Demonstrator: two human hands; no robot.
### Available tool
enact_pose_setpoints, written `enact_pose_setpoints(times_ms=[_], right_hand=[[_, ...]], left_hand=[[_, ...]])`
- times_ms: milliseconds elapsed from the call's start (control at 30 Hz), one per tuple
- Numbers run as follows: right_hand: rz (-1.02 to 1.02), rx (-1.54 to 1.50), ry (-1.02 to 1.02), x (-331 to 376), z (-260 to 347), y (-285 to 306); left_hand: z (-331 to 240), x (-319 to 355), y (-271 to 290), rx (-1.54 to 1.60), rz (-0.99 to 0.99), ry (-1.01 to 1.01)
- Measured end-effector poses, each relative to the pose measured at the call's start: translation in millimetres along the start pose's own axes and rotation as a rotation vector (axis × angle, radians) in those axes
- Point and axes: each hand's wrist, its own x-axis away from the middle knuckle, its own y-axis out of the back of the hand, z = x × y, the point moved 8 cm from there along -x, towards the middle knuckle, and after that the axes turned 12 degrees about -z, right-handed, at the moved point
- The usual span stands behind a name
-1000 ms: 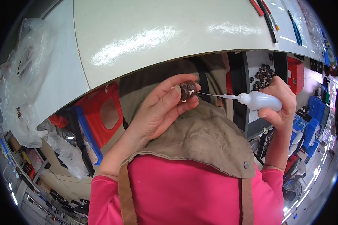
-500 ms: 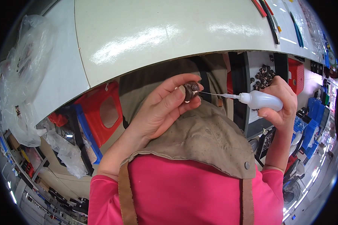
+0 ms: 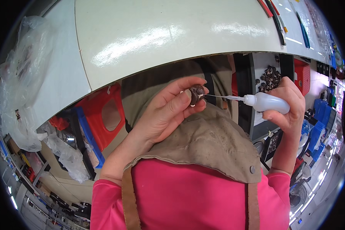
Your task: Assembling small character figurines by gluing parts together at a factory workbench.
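Between thumb and fingers, my left hand [image 3: 168, 109] pinches a small dark brown figurine [image 3: 196, 94] with rounded lumps and pale bits. My right hand [image 3: 289, 103] is wrapped round a translucent white squeeze bottle [image 3: 270, 103] lying on its side. Its thin needle tip points left and reaches the figurine's right side; whether it touches cannot be made out. Both hands are held over the brown apron [image 3: 203, 134] on my lap, below the table's near edge.
The white tabletop [image 3: 149, 23] spans the far side, with brushes and hand tools [image 3: 278, 23] at its right. A drawer [image 3: 261, 61] by my right hand holds several dark pieces [image 3: 270, 78]. Left are a red stool [image 3: 103, 115], a blue-edged bin [image 3: 89, 136] and clear plastic bags [image 3: 25, 76].
The figurine has turned slightly in my left fingers. My right hand and the bottle have stayed nearly still.
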Motion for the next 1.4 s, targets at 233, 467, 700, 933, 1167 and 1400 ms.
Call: enact_pose_setpoints(times_ms=[233, 467, 700, 933, 1167, 1400], right_hand=[[-0.002, 0.012, 0.021, -1, 5, 2], [0.001, 0.019, 0.058, 0, 11, 4], [0.003, 0.037, 0.065, 1, 13, 4], [-0.019, 0.032, 0.033, 4, 11, 3], [-0.015, 0.014, 0.017, 8, 11, 1], [0.009, 0.012, -0.004, 6, 13, -7]], left_hand=[[1, 1, 0, 0.006, 0.015, 0.006], [3, 3, -1, -0.007, 0.028, -0.012], [1, 6, -1, 0.023, 0.011, -0.051], [-6, 7, 0, -0.097, -0.052, -0.15], [-9, 11, -4, -0.134, -0.066, -0.206], [-13, 12, 2, -0.202, -0.036, -0.264]])
